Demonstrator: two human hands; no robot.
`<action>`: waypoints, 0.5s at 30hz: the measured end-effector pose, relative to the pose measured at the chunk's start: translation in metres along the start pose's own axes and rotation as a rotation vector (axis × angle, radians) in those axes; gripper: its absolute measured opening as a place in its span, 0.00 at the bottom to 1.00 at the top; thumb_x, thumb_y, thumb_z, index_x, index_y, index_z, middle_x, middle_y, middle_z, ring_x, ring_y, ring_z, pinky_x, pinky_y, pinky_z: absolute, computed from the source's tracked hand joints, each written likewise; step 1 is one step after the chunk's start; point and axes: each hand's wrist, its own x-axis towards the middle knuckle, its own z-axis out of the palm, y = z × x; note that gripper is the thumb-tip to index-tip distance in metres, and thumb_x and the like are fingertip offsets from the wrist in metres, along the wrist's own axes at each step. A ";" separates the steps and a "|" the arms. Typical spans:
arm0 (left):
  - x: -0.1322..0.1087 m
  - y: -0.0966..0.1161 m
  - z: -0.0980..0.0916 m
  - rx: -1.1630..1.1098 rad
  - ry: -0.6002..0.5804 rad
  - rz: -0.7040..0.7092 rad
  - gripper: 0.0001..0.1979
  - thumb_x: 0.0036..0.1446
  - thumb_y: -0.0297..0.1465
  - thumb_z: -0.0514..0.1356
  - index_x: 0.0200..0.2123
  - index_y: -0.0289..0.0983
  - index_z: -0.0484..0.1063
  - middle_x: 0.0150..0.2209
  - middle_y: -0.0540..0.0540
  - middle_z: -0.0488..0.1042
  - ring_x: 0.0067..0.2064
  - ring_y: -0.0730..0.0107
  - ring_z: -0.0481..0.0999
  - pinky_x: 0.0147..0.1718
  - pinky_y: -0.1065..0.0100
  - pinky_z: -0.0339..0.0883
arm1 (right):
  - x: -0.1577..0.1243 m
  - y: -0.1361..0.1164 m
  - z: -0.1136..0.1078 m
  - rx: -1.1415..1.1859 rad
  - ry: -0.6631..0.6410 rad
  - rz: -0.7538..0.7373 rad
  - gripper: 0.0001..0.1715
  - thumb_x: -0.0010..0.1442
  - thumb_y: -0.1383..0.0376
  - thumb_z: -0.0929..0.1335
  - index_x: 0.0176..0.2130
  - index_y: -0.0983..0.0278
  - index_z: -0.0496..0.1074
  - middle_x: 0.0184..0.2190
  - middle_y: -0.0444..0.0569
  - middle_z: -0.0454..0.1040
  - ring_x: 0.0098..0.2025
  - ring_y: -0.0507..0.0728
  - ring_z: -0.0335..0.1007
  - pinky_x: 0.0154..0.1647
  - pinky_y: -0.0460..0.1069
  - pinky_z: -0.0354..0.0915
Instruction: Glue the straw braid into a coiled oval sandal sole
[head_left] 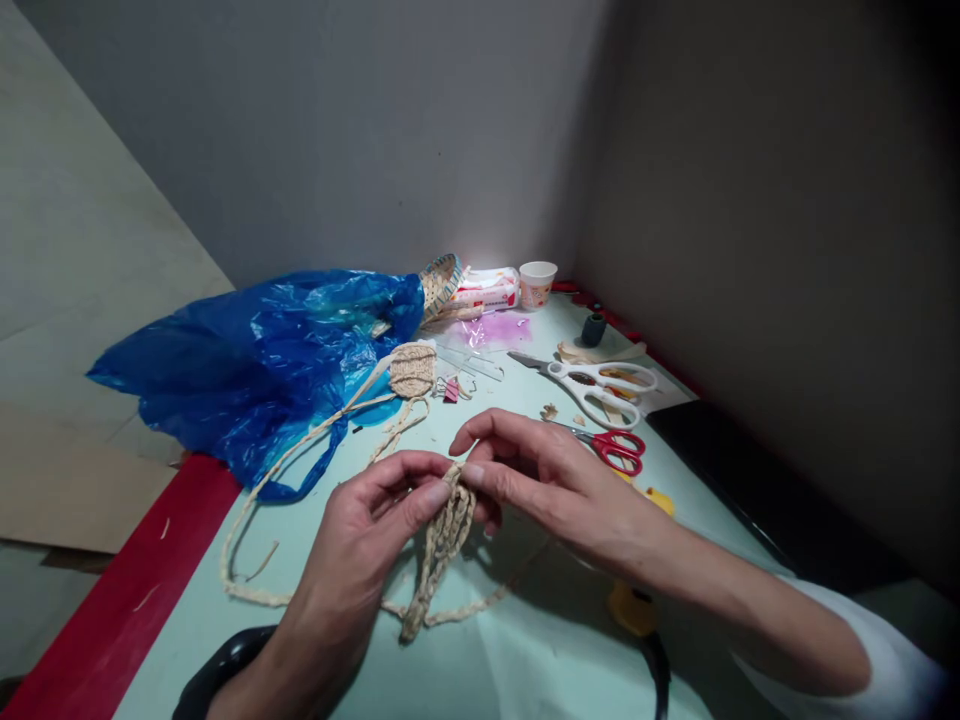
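My left hand and my right hand meet over the pale green tabletop. Both pinch the upper end of a braided straw piece, thumbs and forefingers nearly touching. Its looped strands hang down and narrow to a darker tip near the table. A long pale braided cord curves around on the left and passes under the hands. Farther back, a small woven straw square lies where the cord begins. Some of my right fingers are partly hidden behind the piece.
A blue plastic bag fills the back left, with a woven basket at its mouth. White scissors, red-handled scissors, a paper cup and a dark thread spool lie right. A pink clip sits mid-table.
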 end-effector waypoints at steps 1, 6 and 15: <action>-0.001 0.001 0.000 -0.013 0.005 -0.016 0.08 0.53 0.35 0.68 0.34 0.37 0.77 0.31 0.48 0.79 0.36 0.66 0.76 0.40 0.67 0.67 | 0.000 0.000 0.000 -0.003 0.007 -0.011 0.11 0.68 0.58 0.64 0.42 0.62 0.69 0.28 0.42 0.73 0.30 0.52 0.69 0.32 0.47 0.63; -0.004 0.001 -0.002 -0.021 0.073 -0.020 0.09 0.50 0.35 0.70 0.32 0.37 0.78 0.30 0.49 0.79 0.35 0.67 0.75 0.37 0.69 0.67 | -0.001 0.002 0.001 -0.061 0.036 -0.044 0.08 0.68 0.61 0.65 0.40 0.62 0.71 0.27 0.42 0.72 0.29 0.51 0.67 0.31 0.46 0.62; -0.007 -0.001 -0.006 0.064 0.075 0.021 0.10 0.54 0.37 0.68 0.36 0.39 0.76 0.32 0.51 0.77 0.35 0.70 0.75 0.36 0.72 0.67 | -0.001 0.000 0.009 -0.116 0.154 -0.035 0.05 0.62 0.64 0.70 0.38 0.63 0.73 0.33 0.45 0.76 0.35 0.53 0.71 0.36 0.48 0.65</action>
